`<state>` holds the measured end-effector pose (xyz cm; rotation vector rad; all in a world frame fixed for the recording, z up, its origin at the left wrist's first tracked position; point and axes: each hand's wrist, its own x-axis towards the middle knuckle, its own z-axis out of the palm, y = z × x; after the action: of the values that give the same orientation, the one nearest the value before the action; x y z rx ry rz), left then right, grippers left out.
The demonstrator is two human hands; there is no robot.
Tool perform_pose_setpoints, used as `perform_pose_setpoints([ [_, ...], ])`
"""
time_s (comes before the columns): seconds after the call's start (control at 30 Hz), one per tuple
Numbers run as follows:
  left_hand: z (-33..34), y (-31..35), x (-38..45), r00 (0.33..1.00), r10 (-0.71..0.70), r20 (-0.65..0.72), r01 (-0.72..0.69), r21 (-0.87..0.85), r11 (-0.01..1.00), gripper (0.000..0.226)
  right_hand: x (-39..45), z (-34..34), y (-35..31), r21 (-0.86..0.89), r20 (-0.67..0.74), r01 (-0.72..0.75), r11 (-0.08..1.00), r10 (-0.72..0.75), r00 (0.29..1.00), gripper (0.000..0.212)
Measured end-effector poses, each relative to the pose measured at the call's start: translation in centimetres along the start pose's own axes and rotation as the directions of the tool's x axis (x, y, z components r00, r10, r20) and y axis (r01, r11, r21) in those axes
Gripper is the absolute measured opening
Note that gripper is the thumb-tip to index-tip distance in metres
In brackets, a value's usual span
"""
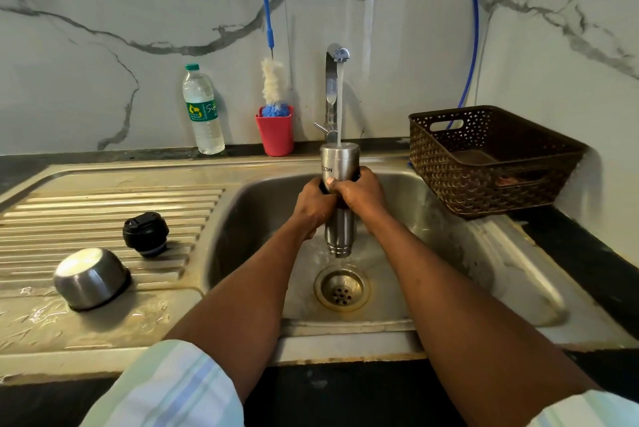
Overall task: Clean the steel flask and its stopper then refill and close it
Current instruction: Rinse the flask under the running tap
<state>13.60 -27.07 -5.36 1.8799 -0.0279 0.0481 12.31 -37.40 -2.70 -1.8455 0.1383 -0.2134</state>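
The steel flask (339, 164) is held upside down over the sink bowl (408, 236), its mouth pointing at the drain (341, 288). Water from the tap (337, 57) falls onto its upturned base and runs down its sides. My left hand (313, 207) and my right hand (361, 195) both grip the flask around its middle, fingers wrapped round it. The black stopper (146, 233) stands on the ribbed draining board at the left. The steel cup lid (90, 278) lies mouth down in front of it.
A red cup (275, 133) holding a blue-handled bottle brush (273, 81) and a plastic water bottle (203, 112) stand against the marble wall. A brown woven basket (491, 160) sits on the counter right of the sink. The draining board (103, 205) is wet.
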Motion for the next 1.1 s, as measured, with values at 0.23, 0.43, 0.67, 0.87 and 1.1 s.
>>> perform_pose_setpoints([
  [0.23, 0.0, -0.1, 0.2, 0.998, 0.039, -0.04, -0.04, -0.017, 0.999, 0.044, 0.1, -0.2, 0.1, 0.098, 0.009, 0.008, 0.995, -0.009, 1.0, 0.05],
  [0.43, 0.0, 0.1, 0.2, 0.998, 0.046, -0.044, -0.048, -0.043, 0.998, 0.05, -0.2, -0.2, 0.1, 0.093, 0.003, 0.053, 0.994, -0.054, 0.999, 0.046],
  [0.67, -0.3, 0.3, 0.0, 0.999, -0.027, -0.027, 0.021, -0.182, 0.983, 0.065, -0.1, -0.6, -1.0, 0.118, -0.042, -0.024, 0.993, 0.029, 0.999, 0.053],
  [0.87, -0.5, 0.6, 0.2, 0.991, -0.129, -0.033, 0.102, -0.435, 0.895, 0.059, 1.0, -0.3, 0.3, 0.151, -0.031, -0.138, 0.979, 0.144, 0.989, 0.067],
  [1.1, -0.8, 1.2, 0.4, 0.974, -0.224, -0.026, 0.149, -0.669, 0.728, 0.061, 1.1, -0.6, 0.5, 0.063, -0.1, -0.237, 0.97, 0.242, 0.965, 0.054],
])
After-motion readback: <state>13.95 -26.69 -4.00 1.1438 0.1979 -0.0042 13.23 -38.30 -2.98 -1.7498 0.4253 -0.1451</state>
